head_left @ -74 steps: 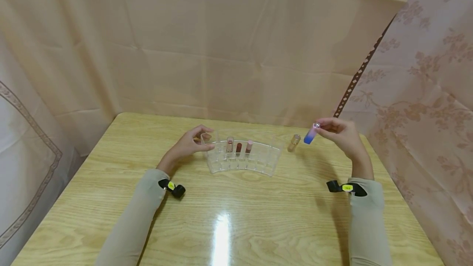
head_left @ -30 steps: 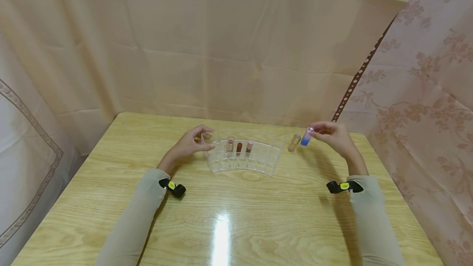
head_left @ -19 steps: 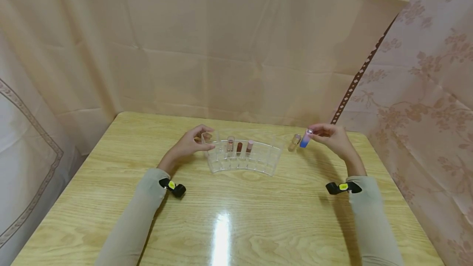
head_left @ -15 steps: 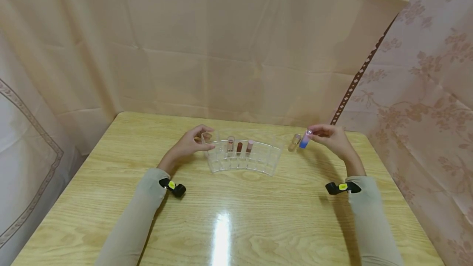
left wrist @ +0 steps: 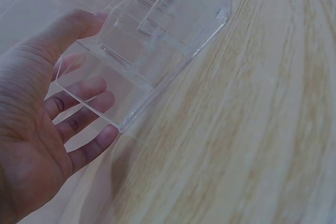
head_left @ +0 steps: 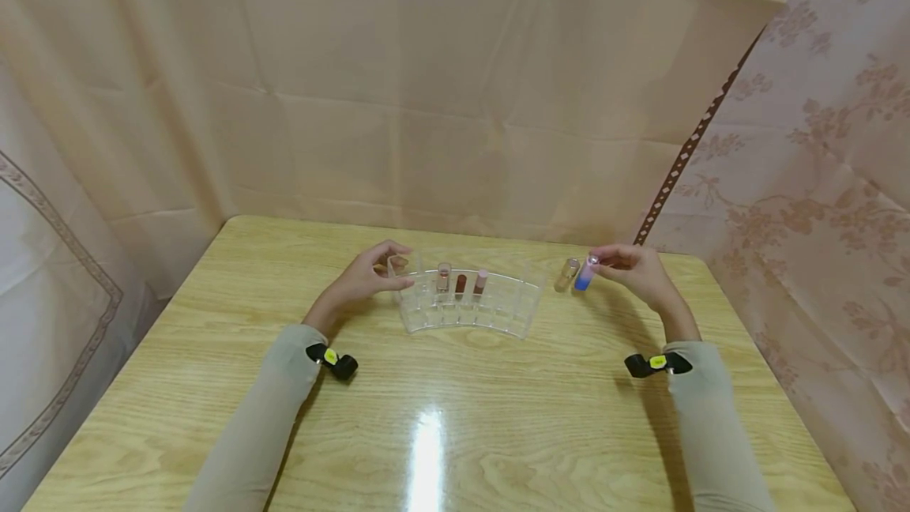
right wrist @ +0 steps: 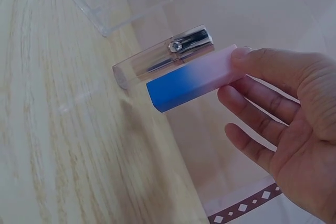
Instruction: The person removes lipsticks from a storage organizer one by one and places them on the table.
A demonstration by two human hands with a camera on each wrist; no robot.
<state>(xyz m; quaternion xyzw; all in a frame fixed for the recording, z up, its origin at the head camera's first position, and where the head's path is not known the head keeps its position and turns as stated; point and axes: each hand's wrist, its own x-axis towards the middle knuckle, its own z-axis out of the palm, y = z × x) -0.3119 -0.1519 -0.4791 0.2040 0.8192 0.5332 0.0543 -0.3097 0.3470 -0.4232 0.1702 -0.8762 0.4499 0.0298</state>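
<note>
A clear, curved lipstick organizer (head_left: 465, 321) with stepped compartments stands on the table. My left hand (head_left: 373, 271) grips its left end; in the left wrist view the thumb lies along the upper edge and the fingers wrap the end wall (left wrist: 100, 90). Three lip tubes stand in its back row: a clear pinkish one (head_left: 444, 276), a dark red one (head_left: 460, 284) and a pale pink-capped one (head_left: 480, 281). My right hand (head_left: 636, 271) pinches the top of a pink-to-blue lipstick (right wrist: 189, 80) between thumb and fingers. Its blue end points down, close over the table beside a gold-toned clear lipstick (right wrist: 152, 64).
The wooden table (head_left: 498, 425) carries a bright light reflection near its front. A beige curtain (head_left: 455, 101) hangs behind the back edge, and a floral cloth (head_left: 839, 204) hangs at the right. Black wrist cameras sit on both sleeves.
My right hand has moved left and down, bringing the pink-to-blue lipstick from well right of the gold-toned one to close beside it and more upright. The left hand and organizer stay in place.
</note>
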